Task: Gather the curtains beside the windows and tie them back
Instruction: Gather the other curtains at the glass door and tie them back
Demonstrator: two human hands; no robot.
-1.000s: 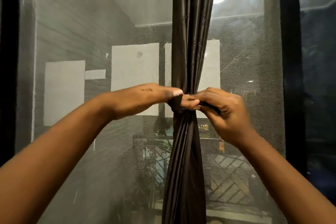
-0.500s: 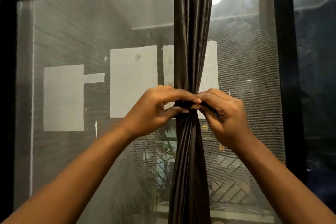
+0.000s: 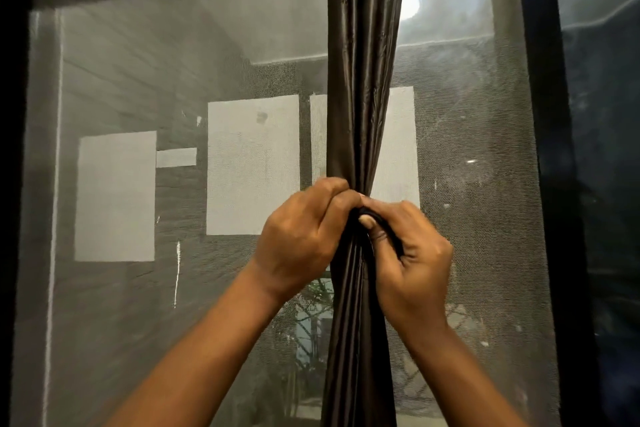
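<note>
I see my left hand [image 3: 298, 236] and right hand [image 3: 410, 253] both pinching the tie [image 3: 363, 211] around the curtain [image 3: 360, 107]; if one pinch loosens, the bundle may spread.

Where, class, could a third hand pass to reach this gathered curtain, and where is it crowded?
Free: along the mesh screen left of the curtain, and above both hands. A narrower strip lies between curtain and right window frame. Crowded: the waist, where the left hand and right hand grip the tie band.

We count one gathered curtain [image 3: 360, 87], one dark tie band [image 3: 375, 215], one meshed window [image 3: 138, 80], and two hands: left hand [image 3: 298, 239], right hand [image 3: 412, 253].
</note>
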